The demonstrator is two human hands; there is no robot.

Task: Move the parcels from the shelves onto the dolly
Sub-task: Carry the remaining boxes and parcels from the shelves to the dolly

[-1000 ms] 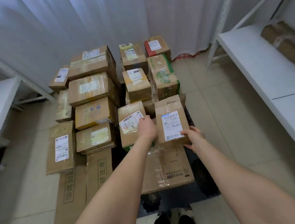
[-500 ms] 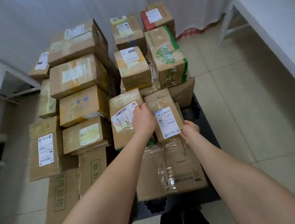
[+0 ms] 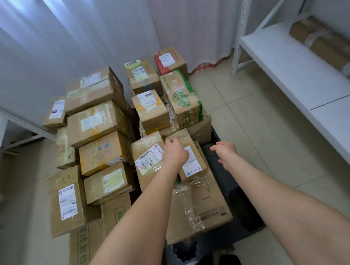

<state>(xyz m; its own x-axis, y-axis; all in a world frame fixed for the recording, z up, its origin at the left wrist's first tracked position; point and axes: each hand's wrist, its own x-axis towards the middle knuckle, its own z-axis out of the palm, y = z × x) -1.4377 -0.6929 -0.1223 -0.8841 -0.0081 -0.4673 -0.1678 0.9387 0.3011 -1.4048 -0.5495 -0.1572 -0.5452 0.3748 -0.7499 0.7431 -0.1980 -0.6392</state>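
Head view: brown cardboard boxes (image 3: 181, 100) crowd the dark flat dolly (image 3: 220, 178), left hand (image 3: 176, 152) and right hand (image 3: 225, 152) both loose-fingered and empty; taped brown parcels (image 3: 324, 45) wait on the white metal shelf (image 3: 287, 67).

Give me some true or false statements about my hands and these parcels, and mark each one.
The right hand grips a parcel. False: the right hand is open and holds nothing.
The green-printed box lies nearer the camera than the red-taped box. True.
The white shelf on the right holds nothing. False: a long brown wrapped parcel lies on it.
The left hand reaches over a small white-labelled parcel. True.
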